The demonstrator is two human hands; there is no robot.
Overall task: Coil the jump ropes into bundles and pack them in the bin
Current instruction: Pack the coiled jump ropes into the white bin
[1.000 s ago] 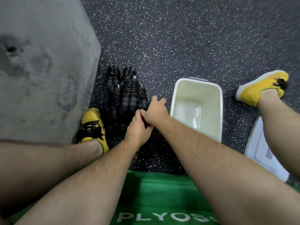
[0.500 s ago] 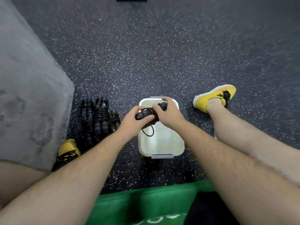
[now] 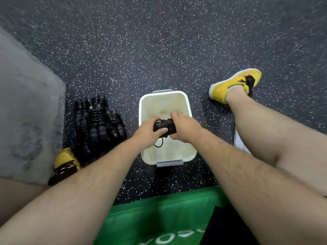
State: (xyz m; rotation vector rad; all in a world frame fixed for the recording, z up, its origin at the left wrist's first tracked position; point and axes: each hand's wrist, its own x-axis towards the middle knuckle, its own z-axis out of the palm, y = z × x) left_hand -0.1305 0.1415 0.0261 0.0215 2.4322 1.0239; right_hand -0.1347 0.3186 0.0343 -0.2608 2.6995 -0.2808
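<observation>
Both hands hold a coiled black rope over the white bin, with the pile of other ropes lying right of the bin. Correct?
Not quite. The head view shows the pile of ropes left of the bin. The left hand and right hand do hold the coiled rope over it.

Rope bundle point(image 3: 165, 127): both ends were covered by the left hand point(image 3: 149, 130) and the right hand point(image 3: 184, 129); handles not discernible.
Bin point(image 3: 166, 154): mid-floor was hidden under the hands.
White panel point(image 3: 238, 140): mid right, mostly behind the right leg; identity unclear.
Left shoe point(image 3: 64, 162): lower left, heel was hidden.
Green box lettering point(image 3: 169, 238): cut by the lower edge, unreadable.
Stacked bundles point(image 3: 99, 124): count indeterminate.
Floor point(image 3: 159, 41): blurred toward the upper corners.
</observation>
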